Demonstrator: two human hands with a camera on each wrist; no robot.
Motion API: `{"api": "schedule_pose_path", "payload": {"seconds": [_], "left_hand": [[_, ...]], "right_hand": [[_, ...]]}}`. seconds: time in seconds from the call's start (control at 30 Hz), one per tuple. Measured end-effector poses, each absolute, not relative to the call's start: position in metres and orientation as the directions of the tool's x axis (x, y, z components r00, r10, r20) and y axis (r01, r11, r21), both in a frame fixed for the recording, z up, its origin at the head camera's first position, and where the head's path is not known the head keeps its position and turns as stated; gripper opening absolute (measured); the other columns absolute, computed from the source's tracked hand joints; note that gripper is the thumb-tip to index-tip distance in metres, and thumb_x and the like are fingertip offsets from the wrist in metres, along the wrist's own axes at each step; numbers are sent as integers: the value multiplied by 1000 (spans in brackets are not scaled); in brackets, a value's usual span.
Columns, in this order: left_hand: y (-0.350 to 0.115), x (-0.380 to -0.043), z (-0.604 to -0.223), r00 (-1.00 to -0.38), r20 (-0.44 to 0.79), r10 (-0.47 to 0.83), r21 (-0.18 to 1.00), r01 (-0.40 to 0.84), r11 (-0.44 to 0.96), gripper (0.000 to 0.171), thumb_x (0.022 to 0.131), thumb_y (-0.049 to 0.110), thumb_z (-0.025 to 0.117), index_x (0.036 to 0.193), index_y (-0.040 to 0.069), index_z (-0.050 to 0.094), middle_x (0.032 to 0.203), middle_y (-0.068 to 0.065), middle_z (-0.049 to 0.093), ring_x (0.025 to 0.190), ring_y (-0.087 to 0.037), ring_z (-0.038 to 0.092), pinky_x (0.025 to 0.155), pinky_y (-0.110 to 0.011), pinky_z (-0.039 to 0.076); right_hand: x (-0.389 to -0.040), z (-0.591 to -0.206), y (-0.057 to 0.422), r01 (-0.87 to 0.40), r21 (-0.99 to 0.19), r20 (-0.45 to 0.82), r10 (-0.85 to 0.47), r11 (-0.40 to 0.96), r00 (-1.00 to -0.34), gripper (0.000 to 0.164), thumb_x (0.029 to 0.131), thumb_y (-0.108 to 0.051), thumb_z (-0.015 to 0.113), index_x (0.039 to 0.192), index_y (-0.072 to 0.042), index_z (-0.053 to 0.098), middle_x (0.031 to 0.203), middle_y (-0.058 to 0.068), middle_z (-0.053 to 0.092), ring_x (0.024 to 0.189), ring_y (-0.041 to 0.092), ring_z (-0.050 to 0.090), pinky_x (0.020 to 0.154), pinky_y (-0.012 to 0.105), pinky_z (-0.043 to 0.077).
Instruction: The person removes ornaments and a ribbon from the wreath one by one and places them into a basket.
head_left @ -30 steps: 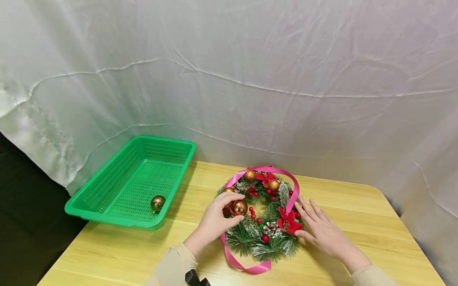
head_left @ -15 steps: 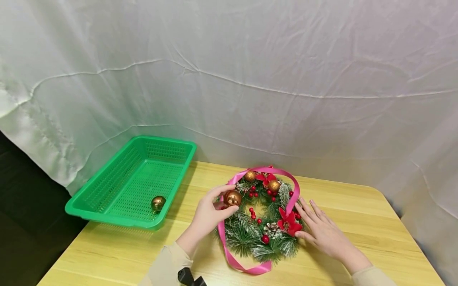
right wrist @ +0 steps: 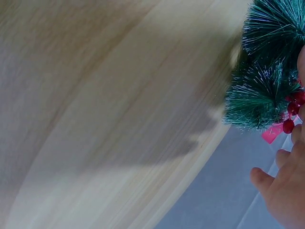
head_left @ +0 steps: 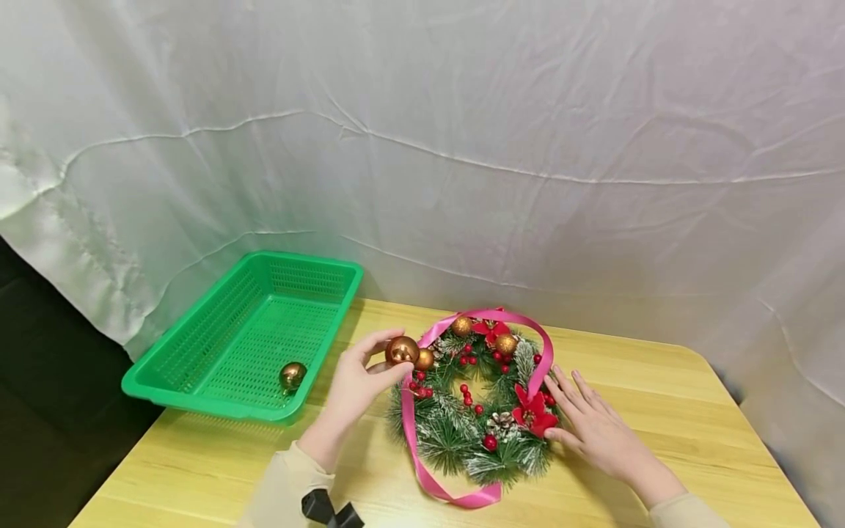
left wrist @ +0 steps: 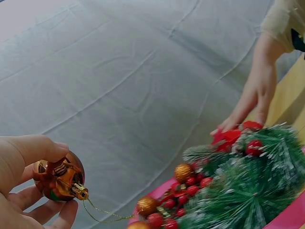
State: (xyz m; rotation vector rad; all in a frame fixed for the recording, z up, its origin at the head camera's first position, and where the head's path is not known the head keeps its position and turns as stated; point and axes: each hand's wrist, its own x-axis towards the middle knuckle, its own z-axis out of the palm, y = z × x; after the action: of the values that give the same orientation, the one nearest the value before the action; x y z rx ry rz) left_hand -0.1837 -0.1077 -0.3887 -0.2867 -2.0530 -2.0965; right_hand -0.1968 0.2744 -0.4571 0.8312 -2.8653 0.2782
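Observation:
Between the thumb and fingers of my left hand [head_left: 353,378] is a shiny copper Christmas bauble [head_left: 402,351]. Its gold cap and thin gold hanging loop [left wrist: 106,217] show in the left wrist view. The bauble is at the upper left edge of a green Christmas wreath [head_left: 449,433], which lies on the table with red berries, red flowers, a pinecone and small glittery gold balls. A pink ribbon [head_left: 422,469] loops over the wreath and down its left side. My right hand [head_left: 594,425], fingers spread, rests at the wreath's right edge beside a red flower [head_left: 533,412].
A green perforated plastic basket [head_left: 198,396] stands at the table's left, one copper bauble [head_left: 292,375] inside near its right wall. Pale grey cloth [head_left: 462,147] hangs behind the wooden table [head_left: 673,396].
My left hand has carried the bauble from over the wreath's left part leftward and slightly up to its outer edge, uncovering a gold ball and berries. My right hand stays in place.

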Motion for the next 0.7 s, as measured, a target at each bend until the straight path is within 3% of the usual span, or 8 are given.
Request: {"api": "schedule_pose_path", "payload": {"seconds": [0.17,0.5,0.7], "left_hand": [[-124,-184,-383,-955,287,-72,958,288,-9,50,75,-6,76,122,1,62,120,-14,59,108,-24,56,88,-32,52],[-151,-182,-379,-964,239,-117,971,235,53,50,78,2,78,124,5,61,124,-11,58,110,-19,54,94,-33,48],[-165,-181,-379,-961,232,-153,971,219,94,49,78,7,79,124,7,61,124,-6,59,109,-16,55,91,-27,48]], "right_hand": [[-197,-458,274,-558,-131,212,-526,820,-823,77,93,-47,56,152,-11,24,160,4,7,144,30,0,106,19,-14],[-198,-459,275,-548,-138,196,-519,825,-832,77,93,-47,56,152,-11,23,160,4,7,144,31,0,106,19,-15],[-198,-458,274,-543,-138,186,-517,828,-836,77,93,-48,56,153,-12,23,160,6,9,144,31,1,106,18,-15]]}}
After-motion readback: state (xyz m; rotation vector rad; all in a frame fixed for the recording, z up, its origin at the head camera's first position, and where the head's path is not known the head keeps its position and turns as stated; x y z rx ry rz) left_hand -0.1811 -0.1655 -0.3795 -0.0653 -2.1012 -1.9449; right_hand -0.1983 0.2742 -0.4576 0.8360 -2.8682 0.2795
